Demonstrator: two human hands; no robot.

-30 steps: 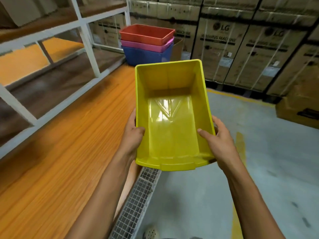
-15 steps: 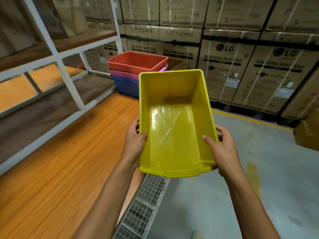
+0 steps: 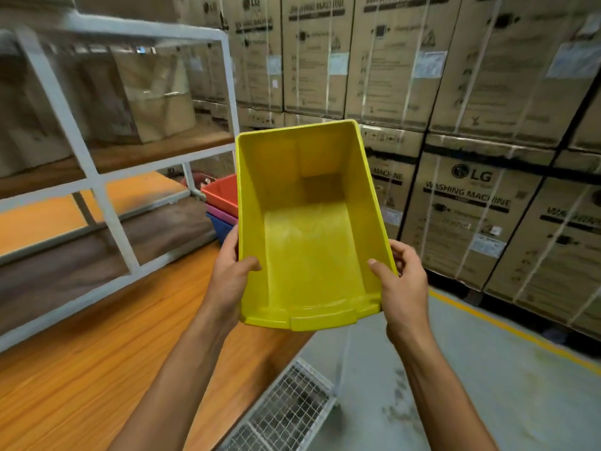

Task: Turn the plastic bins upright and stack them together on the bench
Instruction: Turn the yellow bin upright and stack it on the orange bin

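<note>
An empty yellow plastic bin is held in the air in front of me, open side toward me. My left hand grips its left wall, thumb inside. My right hand grips its right wall the same way. Behind the yellow bin, a stack of three upright bins stands at the far end of the wooden bench: a red bin on top, a pink bin in the middle, a blue bin at the bottom. The yellow bin hides most of that stack.
A white metal shelf frame with cardboard boxes rises along the left of the bench. Stacked washing machine cartons form a wall at the back and right. A wire mesh panel stands below the bench edge on the grey floor.
The yellow bin has moved forward and up toward the stacked bins, and now covers most of them. Both hands keep the same grip.
</note>
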